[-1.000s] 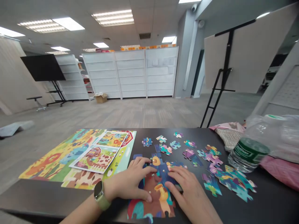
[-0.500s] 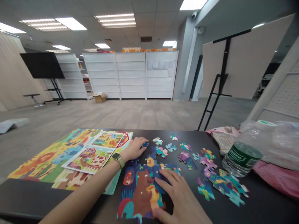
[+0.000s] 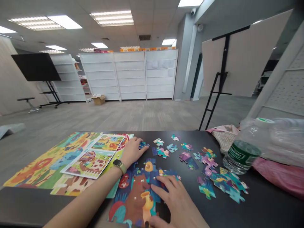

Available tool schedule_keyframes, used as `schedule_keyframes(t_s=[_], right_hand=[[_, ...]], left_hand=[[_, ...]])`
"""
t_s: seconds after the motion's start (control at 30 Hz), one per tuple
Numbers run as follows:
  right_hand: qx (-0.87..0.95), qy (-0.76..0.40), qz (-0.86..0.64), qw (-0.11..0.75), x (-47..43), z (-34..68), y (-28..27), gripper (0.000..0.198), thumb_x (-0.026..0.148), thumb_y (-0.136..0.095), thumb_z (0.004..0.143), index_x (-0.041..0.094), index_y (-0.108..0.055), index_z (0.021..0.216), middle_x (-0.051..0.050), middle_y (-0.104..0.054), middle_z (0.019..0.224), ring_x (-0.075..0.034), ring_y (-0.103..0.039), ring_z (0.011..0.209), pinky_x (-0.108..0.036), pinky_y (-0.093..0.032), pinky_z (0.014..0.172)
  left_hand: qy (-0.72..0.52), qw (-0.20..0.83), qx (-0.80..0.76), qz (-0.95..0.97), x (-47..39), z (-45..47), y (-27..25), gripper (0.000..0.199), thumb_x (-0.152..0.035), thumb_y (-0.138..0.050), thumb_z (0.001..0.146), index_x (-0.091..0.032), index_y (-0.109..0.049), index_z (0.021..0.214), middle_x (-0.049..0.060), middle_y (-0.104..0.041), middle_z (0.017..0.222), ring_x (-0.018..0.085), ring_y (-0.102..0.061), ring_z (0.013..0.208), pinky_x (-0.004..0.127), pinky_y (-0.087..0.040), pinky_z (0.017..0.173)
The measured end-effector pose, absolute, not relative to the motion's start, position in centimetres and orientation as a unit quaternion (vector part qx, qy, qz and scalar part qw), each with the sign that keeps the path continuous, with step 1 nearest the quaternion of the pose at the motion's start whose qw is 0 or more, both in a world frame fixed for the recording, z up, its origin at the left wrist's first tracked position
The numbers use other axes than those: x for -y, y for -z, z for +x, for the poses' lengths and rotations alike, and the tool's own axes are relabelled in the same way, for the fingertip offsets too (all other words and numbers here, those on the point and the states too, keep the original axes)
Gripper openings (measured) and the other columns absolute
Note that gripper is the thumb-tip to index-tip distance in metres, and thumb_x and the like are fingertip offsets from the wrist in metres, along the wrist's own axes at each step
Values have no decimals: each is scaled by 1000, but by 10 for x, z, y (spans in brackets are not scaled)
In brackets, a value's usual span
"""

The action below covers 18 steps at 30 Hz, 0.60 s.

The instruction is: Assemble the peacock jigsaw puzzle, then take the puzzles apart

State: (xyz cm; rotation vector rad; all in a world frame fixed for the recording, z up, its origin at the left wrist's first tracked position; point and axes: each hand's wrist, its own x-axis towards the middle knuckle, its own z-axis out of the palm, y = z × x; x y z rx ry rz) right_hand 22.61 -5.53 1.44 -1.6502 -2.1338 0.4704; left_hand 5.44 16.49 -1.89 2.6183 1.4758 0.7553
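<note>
My left hand (image 3: 132, 149), with a watch on its wrist, is at the far side of the black table, its thumb and fingers closed around a dark blue puzzle piece (image 3: 143, 145). In front of me lies a partly joined puzzle (image 3: 136, 196) showing a brown bear with a yellow saxophone. Spread over the right part of this puzzle is my right hand (image 3: 174, 198), fingers apart and pressing lightly on the pieces. The hand hides some of the puzzle's right side. Beyond it, loose puzzle pieces (image 3: 162, 152) lie scattered.
Joined pieces (image 3: 229, 183) and a purple cluster (image 3: 209, 163) lie to the right. A water bottle (image 3: 243, 150) stands beside a pink bag (image 3: 277, 177). At left, picture sheets (image 3: 89, 161) overlap a yellow animal puzzle (image 3: 45, 164). The table's far edge borders the floor.
The view has swung slightly to the right. More of the blue piece shows at my left fingertips, and that hand has drawn back a little. My right hand stays on the bear puzzle.
</note>
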Motion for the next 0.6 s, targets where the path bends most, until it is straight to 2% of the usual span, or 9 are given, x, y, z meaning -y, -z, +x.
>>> schedule_keyframes(t_s=[0.1,0.17,0.23,0.33,0.43,0.53,0.6], right_hand=[[765,-164,-586,212,56,228,-13,59,60,-73,75,35,-68,128,-7,-61,139,-36,-51,129,-52,-41,108],[763,-167,-587,211,55,229,-12,57,58,-74,75,35,-69,126,-7,-62,138,-36,-51,129,-52,-40,109],[763,-171,-588,206,56,229,-11,56,55,-74,75,34,-69,126,-7,-61,139,-36,-50,130,-53,-39,110],[770,-165,-585,193,56,229,-10,57,50,-74,75,33,-67,130,-7,-60,141,-36,-50,131,-55,-39,111],[778,-142,-584,182,55,230,-6,57,46,-73,76,32,-66,131,-8,-59,142,-37,-50,131,-57,-39,110],[783,-118,-581,185,53,230,0,56,47,-73,76,32,-67,130,-8,-58,143,-38,-50,131,-58,-40,109],[787,-109,-577,188,52,231,2,56,48,-73,76,32,-67,130,-9,-59,142,-39,-51,131,-58,-42,108]], left_hand=[[-240,-1,-511,825,-163,54,16,37,-51,-58,93,-22,-69,114,12,-62,117,32,-57,111,45,-43,96],[-238,-9,-501,832,-157,59,13,36,-46,-59,93,-26,-66,121,12,-56,136,38,-46,127,54,-37,103],[-222,20,-441,869,-148,67,10,39,-43,-61,92,-31,-61,130,8,-51,146,39,-34,138,59,-29,108],[-190,131,-356,906,-138,82,6,37,-36,-65,90,-30,-62,127,7,-58,139,37,-39,136,61,-26,109],[-205,201,-354,890,-139,90,4,30,-26,-69,86,-24,-68,116,9,-67,124,34,-52,122,58,-32,106],[-231,244,-354,873,-148,89,1,36,-20,-77,76,-21,-68,110,7,-69,111,29,-60,109,48,-41,101],[-261,284,-347,855,-157,83,-2,31,-15,-75,76,-19,-67,106,5,-70,104,24,-63,100,40,-47,94]])
